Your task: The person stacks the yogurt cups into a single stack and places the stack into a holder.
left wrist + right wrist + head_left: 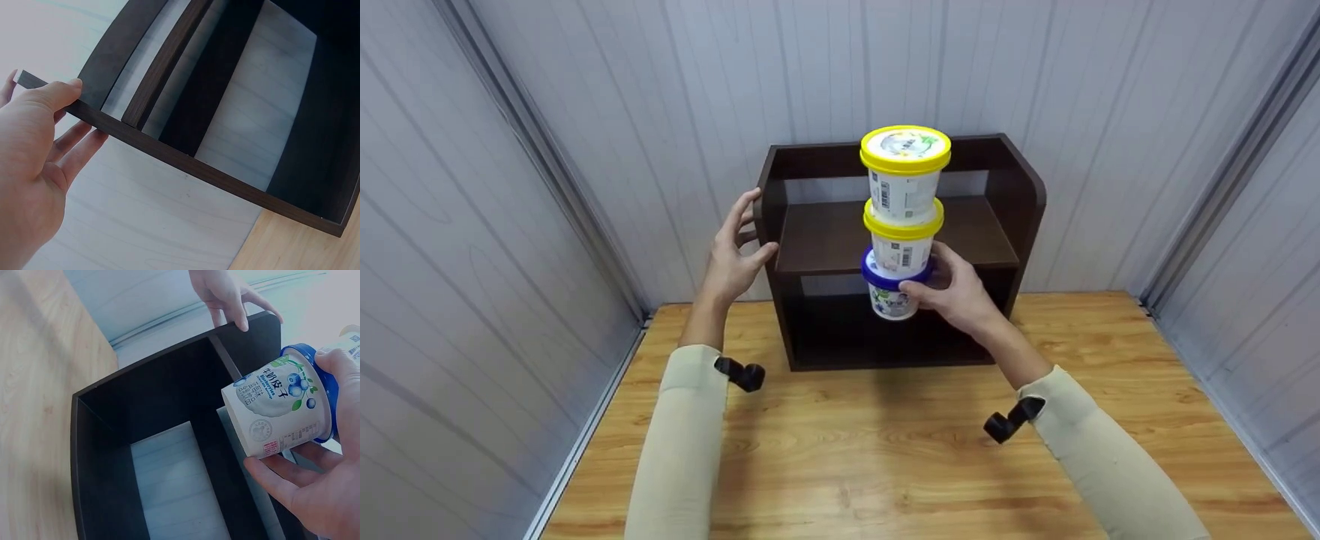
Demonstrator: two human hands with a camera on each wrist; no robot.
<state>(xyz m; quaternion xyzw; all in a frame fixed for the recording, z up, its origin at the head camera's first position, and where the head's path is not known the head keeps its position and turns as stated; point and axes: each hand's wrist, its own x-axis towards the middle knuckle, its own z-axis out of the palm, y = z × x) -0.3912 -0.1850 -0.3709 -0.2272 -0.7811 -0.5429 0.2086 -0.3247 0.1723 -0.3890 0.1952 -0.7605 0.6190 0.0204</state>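
Note:
My right hand (956,296) grips a white tub with a blue lid (894,298), its thumb by the lid and fingers around the side. Blueberries and printed lettering show on this tub's wall in the right wrist view. Stacked on it are a middle tub with a yellow lid (901,253) and a top tub with a yellow lid (906,196). The stack is held in front of a dark brown two-tier shelf (829,234). At the left, my left hand (733,259) holds the shelf's side panel (152,147), thumb on the inner side and fingers outside.
The shelf stands on a wood-grain surface (840,457), close to the pale panelled back wall (697,90). More pale walls rise at left and right. Its lower compartment (825,330) is open at the front.

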